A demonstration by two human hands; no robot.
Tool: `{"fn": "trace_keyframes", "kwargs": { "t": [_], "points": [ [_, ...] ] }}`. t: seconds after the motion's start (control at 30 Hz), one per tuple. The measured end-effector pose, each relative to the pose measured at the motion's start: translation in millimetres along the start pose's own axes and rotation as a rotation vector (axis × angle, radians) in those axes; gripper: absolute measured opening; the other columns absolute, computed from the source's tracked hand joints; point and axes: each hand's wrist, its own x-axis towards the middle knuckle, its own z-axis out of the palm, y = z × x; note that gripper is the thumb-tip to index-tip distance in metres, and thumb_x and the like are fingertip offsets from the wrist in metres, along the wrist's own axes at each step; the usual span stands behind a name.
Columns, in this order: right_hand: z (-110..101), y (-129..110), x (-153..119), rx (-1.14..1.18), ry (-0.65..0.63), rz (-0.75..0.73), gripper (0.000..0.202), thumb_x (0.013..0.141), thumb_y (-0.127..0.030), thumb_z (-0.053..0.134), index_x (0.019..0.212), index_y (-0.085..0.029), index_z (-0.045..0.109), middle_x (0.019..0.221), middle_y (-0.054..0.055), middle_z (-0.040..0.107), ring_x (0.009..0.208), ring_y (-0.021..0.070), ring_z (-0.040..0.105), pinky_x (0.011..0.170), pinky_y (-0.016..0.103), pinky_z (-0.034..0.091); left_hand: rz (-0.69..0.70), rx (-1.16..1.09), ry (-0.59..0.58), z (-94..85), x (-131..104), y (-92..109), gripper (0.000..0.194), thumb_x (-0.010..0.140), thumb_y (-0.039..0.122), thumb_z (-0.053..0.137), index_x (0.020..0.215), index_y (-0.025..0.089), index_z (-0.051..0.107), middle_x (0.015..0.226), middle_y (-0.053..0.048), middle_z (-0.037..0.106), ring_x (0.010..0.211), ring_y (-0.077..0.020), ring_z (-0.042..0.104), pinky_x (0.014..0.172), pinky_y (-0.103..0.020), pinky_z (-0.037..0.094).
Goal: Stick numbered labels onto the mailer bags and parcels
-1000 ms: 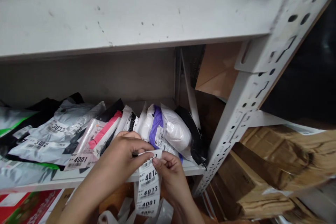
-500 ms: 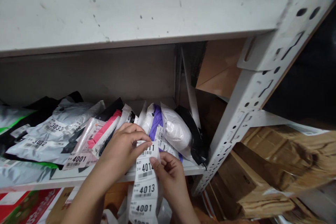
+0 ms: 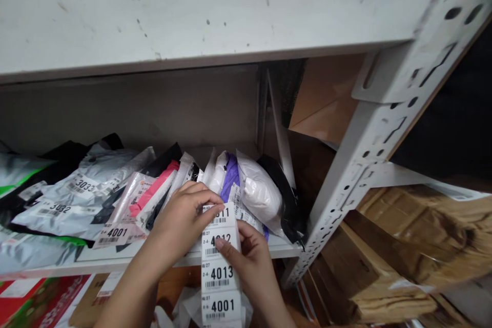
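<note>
A strip of white printed labels (image 3: 221, 279), showing 4012, 4013 and 4001, hangs in front of the shelf. At its upper edge my left hand (image 3: 188, 210) pinches the label ending in 11 between thumb and fingers. Lower on the right side, my right hand (image 3: 249, 253) grips the strip, its thumb over the 4012 label and its fingers behind. Just beyond the hands stand a purple package (image 3: 231, 174) and a white padded bag (image 3: 258, 187). A pink package (image 3: 154, 195) and a clear bag labelled 4001 (image 3: 115, 234) lie to the left.
Grey bags (image 3: 61, 207) marked 3032 and 3033 lie on the shelf's left. A black bag (image 3: 282, 200) rests near the perforated metal post (image 3: 346, 179). The white upper beam (image 3: 200, 15) crosses above. Brown cardboard (image 3: 384, 266) is at the right; a red box (image 3: 42, 300) sits below.
The label strip has shifted slightly right and hangs straighter, with 4012 easier to read. My right thumb has moved slightly left and down over the strip. Both hands keep their hold.
</note>
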Motion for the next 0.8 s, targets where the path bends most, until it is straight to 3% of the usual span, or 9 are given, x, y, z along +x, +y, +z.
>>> {"fn": "trace_keyframes", "kwargs": {
  "t": [0.1,0.2,0.3,0.37,0.43,0.5,0.63,0.8],
  "points": [
    [-3,5,2,-0.071,-0.032,-0.011,0.040,0.067,-0.049,0.076,0.087,-0.015,0.069,0.071,0.004,0.067,0.062,0.0129,0.054,0.059,0.024,0.043,0.010,-0.010,0.066,6.3,1,-1,0.013,0.083,0.031,0.060,0.076,0.026,0.070,0.079,0.002,0.064,0.086,-0.0183,0.055,0.078,-0.031,0.041],
    [-5,7,1,-0.200,0.100,-0.064,0.043,0.071,-0.055,0.070,0.069,-0.013,0.064,0.057,0.000,0.056,0.052,0.0101,0.043,0.051,0.022,0.036,0.016,-0.009,0.209,9.1,-1,-3,0.015,0.084,0.033,0.058,0.077,0.025,0.069,0.077,0.001,0.063,0.081,-0.0172,0.056,0.075,-0.029,0.042],
    [-7,4,0,-0.407,0.294,-0.338,0.040,0.078,-0.047,0.066,0.055,-0.016,0.055,0.053,-0.002,0.047,0.052,0.0110,0.043,0.050,0.023,0.036,-0.059,-0.006,0.510,3.1,1,-3,0.022,0.087,0.037,0.052,0.083,0.022,0.066,0.084,-0.002,0.063,0.084,-0.0178,0.058,0.075,-0.029,0.044],
    [-8,2,1,-0.587,0.316,-0.558,0.030,0.081,-0.035,0.064,0.058,-0.017,0.059,0.066,0.002,0.058,0.066,0.0153,0.054,0.061,0.026,0.045,-0.112,-0.083,0.583,-2.9,12,-1,0.026,0.089,0.039,0.047,0.088,0.020,0.064,0.090,-0.004,0.063,0.087,-0.0183,0.059,0.076,-0.029,0.046],
    [-8,0,3,-0.735,0.263,-0.702,0.018,0.082,-0.027,0.063,0.067,-0.018,0.066,0.094,0.008,0.067,0.089,0.0205,0.061,0.079,0.030,0.048,-0.133,-0.128,0.461,-5.5,33,5,0.026,0.089,0.037,0.045,0.092,0.017,0.063,0.094,-0.006,0.063,0.090,-0.0192,0.060,0.080,-0.030,0.048],
    [-8,1,5,-0.829,0.198,-0.756,0.011,0.082,-0.024,0.062,0.078,-0.020,0.071,0.118,0.011,0.064,0.108,0.0240,0.059,0.092,0.034,0.046,-0.143,-0.020,0.269,-2.3,61,13,0.024,0.088,0.027,0.044,0.096,0.016,0.064,0.099,-0.008,0.065,0.097,-0.0207,0.061,0.089,-0.032,0.046],
    [-8,11,8,-0.834,0.234,-0.742,0.014,0.082,-0.028,0.062,0.080,-0.020,0.072,0.133,0.013,0.056,0.118,0.0281,0.056,0.097,0.037,0.045,-0.191,0.382,-0.054,14.1,110,28,0.031,0.085,0.013,0.039,0.100,0.015,0.066,0.111,-0.010,0.068,0.107,-0.0198,0.060,0.096,-0.027,0.042],
    [-11,27,7,-0.779,0.274,-0.745,0.011,0.075,-0.031,0.069,0.070,-0.021,0.070,0.138,0.010,0.052,0.115,0.0300,0.058,0.091,0.033,0.050,-0.340,0.528,-0.102,26.7,127,32,0.034,0.088,0.020,0.037,0.102,0.009,0.066,0.109,-0.019,0.067,0.103,-0.0272,0.064,0.086,-0.033,0.048]
  ]
}}
